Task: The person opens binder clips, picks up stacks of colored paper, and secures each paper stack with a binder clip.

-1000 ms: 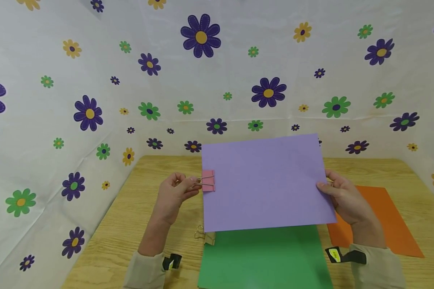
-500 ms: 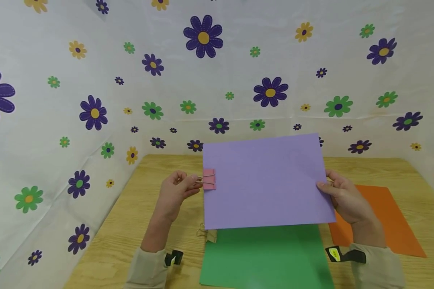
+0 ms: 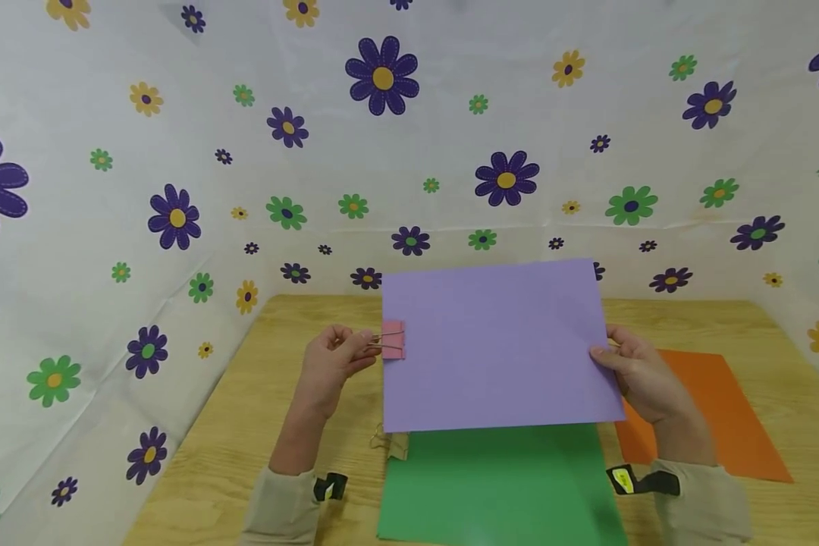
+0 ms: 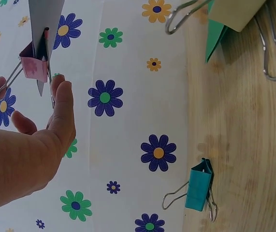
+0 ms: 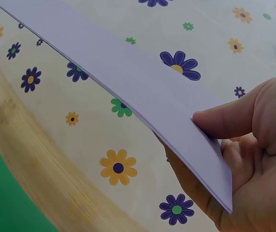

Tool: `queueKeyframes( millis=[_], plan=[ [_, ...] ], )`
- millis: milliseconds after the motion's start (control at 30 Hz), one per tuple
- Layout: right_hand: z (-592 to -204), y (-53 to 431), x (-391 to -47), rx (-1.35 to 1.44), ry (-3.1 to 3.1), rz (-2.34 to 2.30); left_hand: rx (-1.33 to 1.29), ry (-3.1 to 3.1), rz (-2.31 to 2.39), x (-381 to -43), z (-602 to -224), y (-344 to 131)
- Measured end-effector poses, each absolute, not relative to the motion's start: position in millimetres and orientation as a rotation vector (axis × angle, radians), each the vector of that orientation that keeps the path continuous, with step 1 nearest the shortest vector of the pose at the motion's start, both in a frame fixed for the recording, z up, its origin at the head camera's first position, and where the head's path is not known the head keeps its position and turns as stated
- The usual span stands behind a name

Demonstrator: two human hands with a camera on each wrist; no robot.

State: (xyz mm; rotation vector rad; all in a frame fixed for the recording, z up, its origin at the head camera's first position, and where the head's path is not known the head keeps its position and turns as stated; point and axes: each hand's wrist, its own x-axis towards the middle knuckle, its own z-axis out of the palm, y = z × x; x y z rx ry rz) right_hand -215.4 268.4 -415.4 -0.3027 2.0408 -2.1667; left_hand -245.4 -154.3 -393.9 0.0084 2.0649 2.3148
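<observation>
Left hand [image 3: 327,371] pinching one pink clip [image 3: 392,340], right hand [image 3: 644,373] pinching purple paper [image 3: 498,349], two other clips [image 4: 196,191]

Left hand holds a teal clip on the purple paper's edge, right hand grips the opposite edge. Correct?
Colour's off: the head view shows a pink clip, not teal. Otherwise yes: left hand holds it on one edge of the purple paper, right hand the opposite.

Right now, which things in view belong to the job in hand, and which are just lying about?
In the job:
purple paper, held by the right hand
pink clip, on the paper's edge, left hand at its wire handles

Probably just lying about, no hand on them:
green paper
tan clip at its edge
orange paper
teal clip
</observation>
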Motion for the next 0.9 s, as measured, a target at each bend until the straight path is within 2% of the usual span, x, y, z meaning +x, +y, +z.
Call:
queueKeyframes(
  millis=[267, 533, 900],
  plan=[
    [-412.1, 265.5, -214.2, -0.307, 2.068, -2.165, 0.022, 2.077, 2.305, -251.2, -394.8, -156.2],
    [-411.8, 262.2, -216.4, -0.185, 2.128, -2.109, 0.026, 2.174, 2.218, -264.0, -399.6, -152.4],
    [-417.4, 259.7, -225.3, -0.142, 2.203, -1.96, -0.062, 2.199, 2.153, -276.7, -401.6, -148.5]
  ],
)
